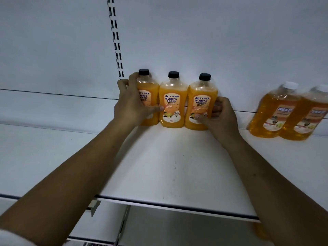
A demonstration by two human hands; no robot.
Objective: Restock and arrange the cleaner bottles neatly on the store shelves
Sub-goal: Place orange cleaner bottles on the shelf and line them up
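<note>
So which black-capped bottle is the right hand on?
The rightmost black-capped bottle: the right hand grips its lower side; the left hand grips the leftmost bottle.

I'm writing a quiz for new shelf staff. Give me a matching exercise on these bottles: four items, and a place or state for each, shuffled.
1. leftmost black-capped bottle
2. middle black-capped bottle
3. third black-capped bottle
4. white-capped bottles

A. far right, untouched
B. gripped by right hand
C. gripped by left hand
D. between the gripped bottles

Pairs: 1-C, 2-D, 3-B, 4-A
</note>
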